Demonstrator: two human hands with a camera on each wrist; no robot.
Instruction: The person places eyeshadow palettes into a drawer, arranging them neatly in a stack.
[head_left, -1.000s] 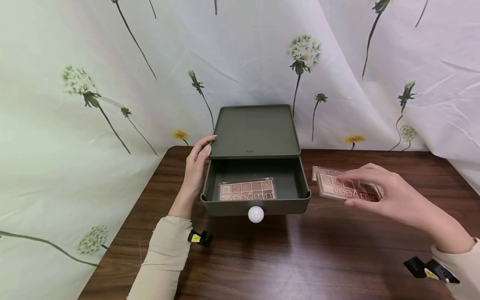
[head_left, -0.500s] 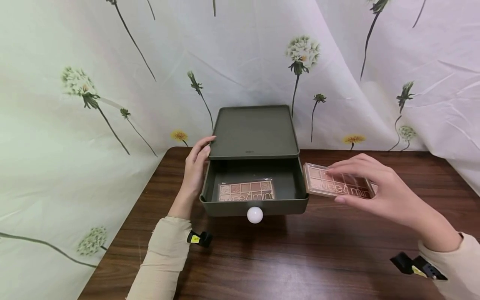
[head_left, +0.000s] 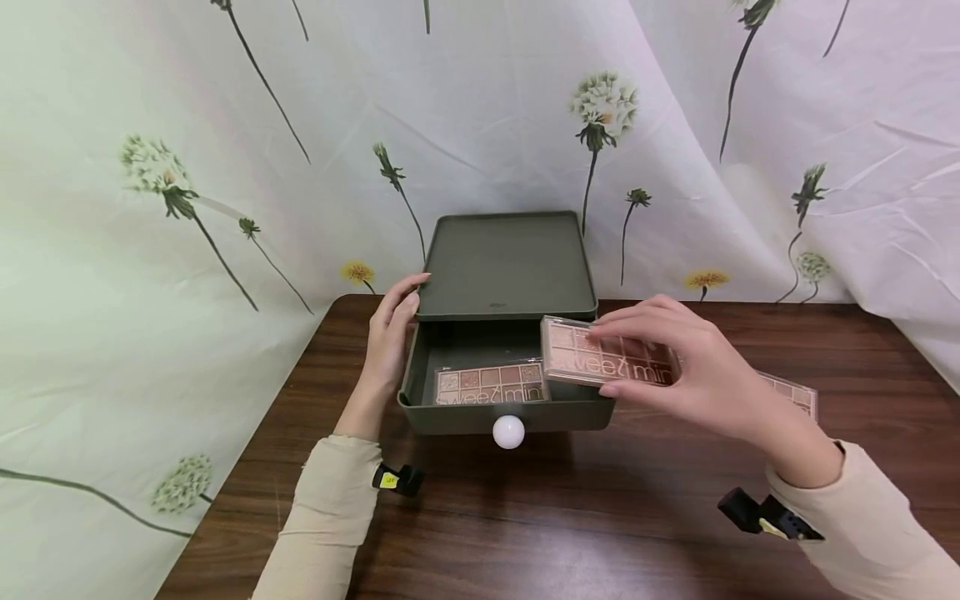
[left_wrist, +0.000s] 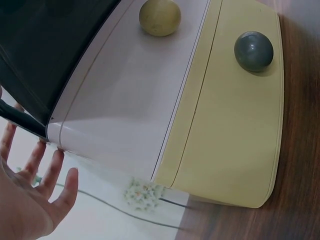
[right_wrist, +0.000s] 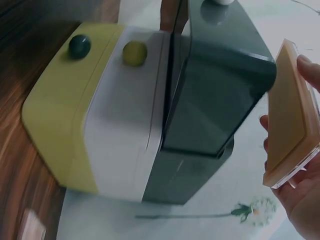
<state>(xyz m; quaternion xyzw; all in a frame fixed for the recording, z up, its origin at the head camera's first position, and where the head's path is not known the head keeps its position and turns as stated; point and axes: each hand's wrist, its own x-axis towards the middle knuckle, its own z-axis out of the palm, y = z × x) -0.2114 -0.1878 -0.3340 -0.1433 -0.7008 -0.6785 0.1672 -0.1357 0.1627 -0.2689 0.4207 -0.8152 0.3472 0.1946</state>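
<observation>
Long beige sleeves (head_left: 326,508) are showing soft creases. Small black cameras (head_left: 409,481) bearing yellow labels (head_left: 388,480) are sitting beside both cuffs (head_left: 356,450).

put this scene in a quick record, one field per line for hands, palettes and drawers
left hand: at the left side of the drawer unit
right hand: holds the raised palette
raised palette: above the right part of the top drawer
stored palette: inside the top drawer
far-right palette: on the table, partly hidden by the right arm
top drawer: green, pulled out
white drawer: closed
yellow drawer: closed
</observation>
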